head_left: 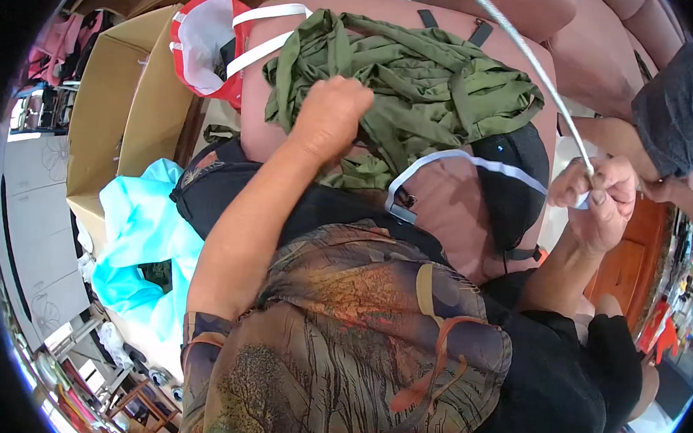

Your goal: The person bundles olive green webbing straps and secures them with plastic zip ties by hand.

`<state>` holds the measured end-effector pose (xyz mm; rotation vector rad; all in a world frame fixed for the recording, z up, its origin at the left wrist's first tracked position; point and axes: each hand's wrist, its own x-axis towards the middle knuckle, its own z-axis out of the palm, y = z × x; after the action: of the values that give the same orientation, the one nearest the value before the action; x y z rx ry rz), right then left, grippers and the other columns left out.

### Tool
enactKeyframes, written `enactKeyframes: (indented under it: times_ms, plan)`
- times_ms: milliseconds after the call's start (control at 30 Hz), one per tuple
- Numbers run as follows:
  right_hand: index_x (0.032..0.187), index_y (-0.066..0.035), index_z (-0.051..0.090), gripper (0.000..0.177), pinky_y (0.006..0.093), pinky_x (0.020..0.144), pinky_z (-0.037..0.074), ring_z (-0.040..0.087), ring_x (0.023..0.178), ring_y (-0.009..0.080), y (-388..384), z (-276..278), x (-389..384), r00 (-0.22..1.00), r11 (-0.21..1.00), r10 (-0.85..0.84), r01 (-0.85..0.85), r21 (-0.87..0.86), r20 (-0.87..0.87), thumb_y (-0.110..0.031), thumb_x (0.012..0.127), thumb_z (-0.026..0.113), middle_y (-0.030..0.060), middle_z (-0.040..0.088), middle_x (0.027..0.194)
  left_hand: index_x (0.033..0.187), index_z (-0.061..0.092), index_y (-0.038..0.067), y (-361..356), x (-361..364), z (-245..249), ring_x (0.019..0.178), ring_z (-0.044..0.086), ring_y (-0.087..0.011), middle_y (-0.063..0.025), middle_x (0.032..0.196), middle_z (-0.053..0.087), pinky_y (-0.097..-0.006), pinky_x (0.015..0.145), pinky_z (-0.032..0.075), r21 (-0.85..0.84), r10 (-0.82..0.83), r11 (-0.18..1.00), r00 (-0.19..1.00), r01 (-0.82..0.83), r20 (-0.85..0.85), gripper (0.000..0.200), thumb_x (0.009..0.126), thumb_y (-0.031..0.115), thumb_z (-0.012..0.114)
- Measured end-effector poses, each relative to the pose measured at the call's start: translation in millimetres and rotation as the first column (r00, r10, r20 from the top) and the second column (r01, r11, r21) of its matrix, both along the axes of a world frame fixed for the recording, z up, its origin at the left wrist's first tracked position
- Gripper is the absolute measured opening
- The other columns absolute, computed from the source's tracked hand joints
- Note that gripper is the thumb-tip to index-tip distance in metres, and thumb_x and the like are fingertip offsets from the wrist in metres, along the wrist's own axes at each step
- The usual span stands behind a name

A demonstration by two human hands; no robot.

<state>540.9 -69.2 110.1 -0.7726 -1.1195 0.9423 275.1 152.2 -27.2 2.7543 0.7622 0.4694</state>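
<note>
My left hand (333,116) is closed in a fist on a heap of crumpled olive-green cloth (449,88); its fingertips are hidden in the folds. My right hand (598,192) is raised at the right, its thumb and fingers pinched on the end of a thin whitish cord (531,57). That cord runs straight up to the top edge of the view. A white strap (465,156) with a grey clip curves from the pink seat (451,199) toward my right hand. Beneath the strap lies a black pouch-like thing (515,191), beside the green cloth.
An open cardboard box (123,100) and a red bag with white handles (239,91) stand at the left. Shiny turquoise cloth (142,244) lies below the box. Another person's leg and dark shorts (670,109) are at the right, near a pink sofa (594,65).
</note>
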Motion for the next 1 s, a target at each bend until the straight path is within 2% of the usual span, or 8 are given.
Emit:
enactKeyframes:
  times_ms: [133, 267, 400, 500, 600, 700, 867, 1000]
  plan:
    - [0.124, 0.004, 0.043, 0.044, 0.0341, 0.048, 0.051, 0.053, 0.056, 0.0207, 3.9, -4.8, -2.8, 0.998, 0.998, -0.058, 0.058, 0.002, -0.033, -0.005, 0.086, 0.062, 0.0119, 0.057, 0.075, 0.09, 0.063, 0.005, 37.9, 7.9, 51.8, 0.085, 0.06, -0.0383, -0.0173, 0.084, 0.062, -0.0442, 0.073, 0.048, -0.175, 0.145, 0.982, 0.878, -0.071, 0.456, 0.02, 0.072, -0.001, 0.056]
    - [0.127, 0.003, 0.046, 0.045, 0.033, 0.048, 0.051, 0.054, 0.06, 0.0202, 13.0, -16.7, -8.1, 0.992, 0.999, -0.005, 0.0, -0.038, -0.129, -0.005, 0.086, 0.063, 0.0108, 0.059, 0.076, 0.087, 0.059, 0.004, 63.9, 12.8, 112.6, 0.075, 0.055, -0.0132, -0.0046, 0.076, 0.058, -0.0266, 0.068, 0.045, -0.164, 0.104, 0.986, 0.757, 0.005, 0.645, 0.008, 0.082, 0.003, 0.066]
    - [0.121, 0.001, 0.053, 0.039, 0.0338, 0.053, 0.051, 0.053, 0.067, 0.0197, 18.5, -38.1, -11.9, 0.969, 0.999, -0.013, 0.002, -0.044, -0.246, -0.007, 0.085, 0.066, 0.01, 0.06, 0.077, 0.09, 0.06, 0.005, 61.7, 20.6, 157.9, 0.076, 0.056, -0.0114, -0.0047, 0.078, 0.06, -0.0265, 0.069, 0.047, -0.379, 0.252, 0.923, 0.635, 0.07, 0.73, 0.004, 0.087, 0.003, 0.063]
    - [0.106, -0.001, 0.055, 0.024, 0.0405, 0.061, 0.052, 0.055, 0.07, 0.0225, 31.7, -51.8, -23.9, 0.931, 0.987, 0.106, -0.142, -0.078, -0.35, -0.01, 0.086, 0.065, 0.0093, 0.059, 0.077, 0.106, 0.062, 0.009, 98.8, -11.8, 99.2, 0.096, 0.061, -0.0345, -0.0136, 0.103, 0.065, -0.0414, 0.082, 0.049, 0.411, 0.065, 0.88, 0.918, -0.237, 0.391, 0.035, 0.074, -0.005, 0.057]
    - [0.102, -0.002, 0.052, 0.021, 0.0436, 0.065, 0.051, 0.055, 0.069, 0.0234, 45.5, -77.9, -43.5, 0.871, 0.951, 0.188, -0.277, -0.138, -0.453, -0.01, 0.086, 0.063, 0.0087, 0.057, 0.077, 0.116, 0.06, 0.011, 102.7, -61.7, 18.6, 0.103, 0.057, -0.0334, -0.013, 0.11, 0.06, -0.0436, 0.082, 0.047, 0.42, 0.23, 0.886, 0.972, -0.193, -0.037, 0.037, 0.079, 0.006, 0.058]
    - [0.105, -0.003, 0.051, 0.023, 0.0384, 0.059, 0.048, 0.052, 0.069, 0.0213, 55.6, -92.3, -55.4, 0.798, 0.939, 0.133, -0.292, -0.183, -0.587, -0.003, 0.083, 0.056, 0.0084, 0.053, 0.077, 0.113, 0.061, 0.009, 65.4, -81.2, 0.5, 0.102, 0.058, -0.0319, -0.0125, 0.104, 0.06, -0.043, 0.082, 0.046, 0.454, 0.336, 0.838, 0.942, -0.302, 0.005, 0.033, 0.079, 0.007, 0.058]
    - [0.103, -0.001, 0.052, 0.026, 0.0259, 0.045, 0.033, 0.039, 0.06, 0.0154, 65.2, -93.3, -47.7, 0.726, 0.929, 0.11, -0.317, -0.189, -0.679, -0.001, 0.077, 0.05, 0.0075, 0.046, 0.075, 0.091, 0.062, 0.004, 11.8, -55.7, 20.6, 0.088, 0.06, -0.034, -0.0167, 0.095, 0.062, -0.0444, 0.073, 0.046, 0.121, 0.412, 0.898, 0.905, -0.423, 0.11, 0.016, 0.081, 0.018, 0.064]
    - [0.098, 0.0, 0.052, 0.015, 0.0243, 0.043, 0.027, 0.035, 0.056, 0.0116, 65.0, -96.7, -43.6, 0.789, 0.925, 0.128, -0.314, -0.216, -0.601, -0.008, 0.085, 0.052, 0.0054, 0.043, 0.07, 0.075, 0.06, -0.001, -6.7, -39.0, 1.3, 0.069, 0.059, -0.0364, -0.0184, 0.071, 0.06, -0.0439, 0.065, 0.047, -0.485, 0.603, 0.696, 0.797, -0.53, -0.005, 0.036, 0.08, 0.033, 0.069]
